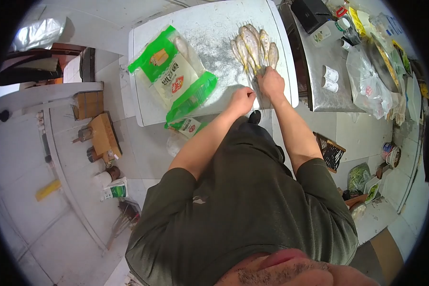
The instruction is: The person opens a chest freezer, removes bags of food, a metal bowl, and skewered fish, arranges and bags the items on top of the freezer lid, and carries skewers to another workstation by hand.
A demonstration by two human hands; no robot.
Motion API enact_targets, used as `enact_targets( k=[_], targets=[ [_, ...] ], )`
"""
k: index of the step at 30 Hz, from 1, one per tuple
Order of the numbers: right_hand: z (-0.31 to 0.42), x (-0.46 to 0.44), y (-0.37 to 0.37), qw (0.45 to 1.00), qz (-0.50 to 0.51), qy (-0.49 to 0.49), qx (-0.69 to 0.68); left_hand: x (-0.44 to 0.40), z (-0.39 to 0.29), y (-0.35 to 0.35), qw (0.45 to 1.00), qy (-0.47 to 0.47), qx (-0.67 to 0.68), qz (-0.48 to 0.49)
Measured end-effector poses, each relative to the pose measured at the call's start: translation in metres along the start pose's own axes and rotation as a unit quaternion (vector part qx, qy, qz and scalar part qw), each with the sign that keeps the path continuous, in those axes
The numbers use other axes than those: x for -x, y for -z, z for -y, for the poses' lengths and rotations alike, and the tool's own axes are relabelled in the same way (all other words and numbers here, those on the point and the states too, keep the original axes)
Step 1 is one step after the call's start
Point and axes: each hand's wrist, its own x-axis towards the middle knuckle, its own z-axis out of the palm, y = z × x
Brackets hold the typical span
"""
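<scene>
Several small yellowish fish (250, 44) lie fanned out on the white tabletop (209, 21), with thin skewer-like sticks running from them toward me. My right hand (271, 84) is closed at the near end of the bunch, round the sticks by the tails; its fingertips are partly hidden. Beside it, lower and to the left, my left hand (243, 100) is pinched near the table's front edge. Whatever sits between its fingers is too small to make out. A large green and white plastic bag (176, 78) with printed characters lies left of my hands.
A second green and white bag (188, 126) sits below the table's front edge. To the right, a metal counter (326, 57) carries two white labelled cups (330, 78), a clear plastic bag (367, 86) and a black box (311, 15). Cardboard boxes (105, 136) stand at the left.
</scene>
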Motion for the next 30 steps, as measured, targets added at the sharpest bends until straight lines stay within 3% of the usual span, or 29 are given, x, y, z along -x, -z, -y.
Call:
enact_targets(
  k=[2, 5, 8, 12, 18, 21, 30],
  targets=[
    [-0.003, -0.005, -0.006, 0.998, 0.005, 0.001, -0.064, -0.007, -0.002, -0.006, 0.997, 0.052, 0.051, 0.028],
    [-0.008, -0.010, -0.018, 0.976, -0.008, -0.006, -0.216, -0.015, -0.009, -0.014, 0.981, 0.099, 0.167, -0.006],
    [-0.003, -0.010, -0.014, 0.943, 0.027, -0.026, -0.330, -0.021, -0.022, -0.013, 0.894, 0.187, 0.407, 0.010],
    [0.013, 0.004, -0.008, 0.914, 0.025, -0.002, -0.406, -0.019, -0.023, -0.009, 0.850, 0.154, 0.504, -0.009],
    [0.034, 0.032, -0.019, 0.836, 0.092, -0.032, -0.540, 0.013, -0.024, 0.011, 0.848, 0.139, 0.505, -0.080],
    [0.040, 0.040, -0.027, 0.835, 0.159, -0.071, -0.522, 0.024, -0.007, 0.023, 0.783, 0.211, 0.583, -0.042],
    [0.040, 0.043, -0.048, 0.886, 0.158, -0.059, -0.432, 0.030, 0.014, 0.033, 0.806, 0.241, 0.540, -0.027]
  ],
)
